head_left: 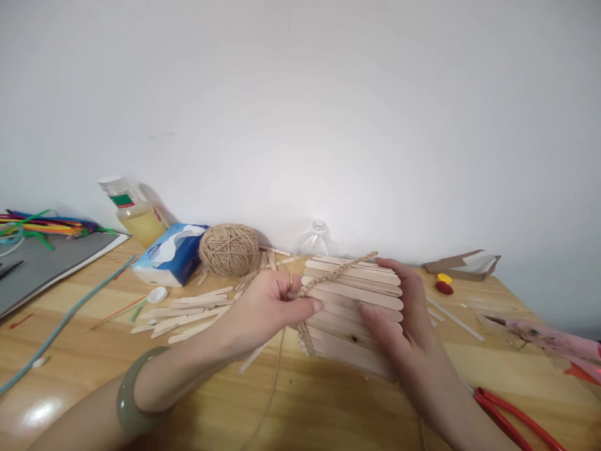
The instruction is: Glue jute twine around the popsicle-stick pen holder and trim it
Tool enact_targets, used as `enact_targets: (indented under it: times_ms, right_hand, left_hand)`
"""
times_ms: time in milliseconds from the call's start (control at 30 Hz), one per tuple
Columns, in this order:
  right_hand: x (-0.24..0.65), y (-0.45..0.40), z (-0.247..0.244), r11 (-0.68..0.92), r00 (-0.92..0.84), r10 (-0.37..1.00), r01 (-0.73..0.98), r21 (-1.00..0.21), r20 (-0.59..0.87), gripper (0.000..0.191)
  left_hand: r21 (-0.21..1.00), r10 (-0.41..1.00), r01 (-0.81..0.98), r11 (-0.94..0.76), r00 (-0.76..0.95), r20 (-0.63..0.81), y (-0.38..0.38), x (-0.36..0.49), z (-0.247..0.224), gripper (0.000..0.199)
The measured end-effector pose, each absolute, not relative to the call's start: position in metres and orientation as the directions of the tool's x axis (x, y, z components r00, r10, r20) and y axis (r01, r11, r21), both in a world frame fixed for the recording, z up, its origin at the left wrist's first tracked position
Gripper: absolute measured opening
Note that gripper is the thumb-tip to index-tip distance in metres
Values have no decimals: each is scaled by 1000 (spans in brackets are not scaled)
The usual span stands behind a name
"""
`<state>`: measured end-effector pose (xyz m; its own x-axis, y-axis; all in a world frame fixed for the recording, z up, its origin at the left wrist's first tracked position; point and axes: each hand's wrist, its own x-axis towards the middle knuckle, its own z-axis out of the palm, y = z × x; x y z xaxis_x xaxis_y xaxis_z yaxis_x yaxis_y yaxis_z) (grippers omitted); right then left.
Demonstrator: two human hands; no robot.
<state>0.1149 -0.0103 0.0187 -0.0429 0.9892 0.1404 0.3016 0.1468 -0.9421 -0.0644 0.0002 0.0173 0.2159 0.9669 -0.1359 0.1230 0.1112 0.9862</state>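
Note:
In front of me, above the table, is a panel of wooden craft sticks (pixel 354 288) laid side by side. My right hand (pixel 404 326) grips its right side, the thumb across the front. At the left edge my left hand (pixel 277 300) pinches a braided twine cord (pixel 338 270), thumb pressed on the sticks. The cord's upper end slants over the top sticks, and its lower part hangs along the panel's left side. A thin strand runs down toward the table. The panel's back and the fingers behind it are hidden.
Behind my left hand lie loose craft sticks (pixel 188 316), a ball of twine (pixel 229 249) and a tissue pack (pixel 169 254). A bottle of yellow liquid (pixel 136 216) stands farther left. At right are red-handled scissors (pixel 511 416), a pink glue gun (pixel 549 338) and a cardboard piece (pixel 462 266).

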Motion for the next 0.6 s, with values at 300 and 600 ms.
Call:
enact_targets:
  times_ms: [300, 600]
  right_hand:
    - [115, -12, 19, 212, -54, 977, 348, -913, 206, 43]
    - [124, -4, 6, 350, -134, 937, 394, -850, 323, 44]
  left_hand:
    - [989, 965, -3, 145, 222, -141, -2, -60, 15, 20]
    - [980, 953, -68, 185, 254, -162, -3, -57, 19, 12]
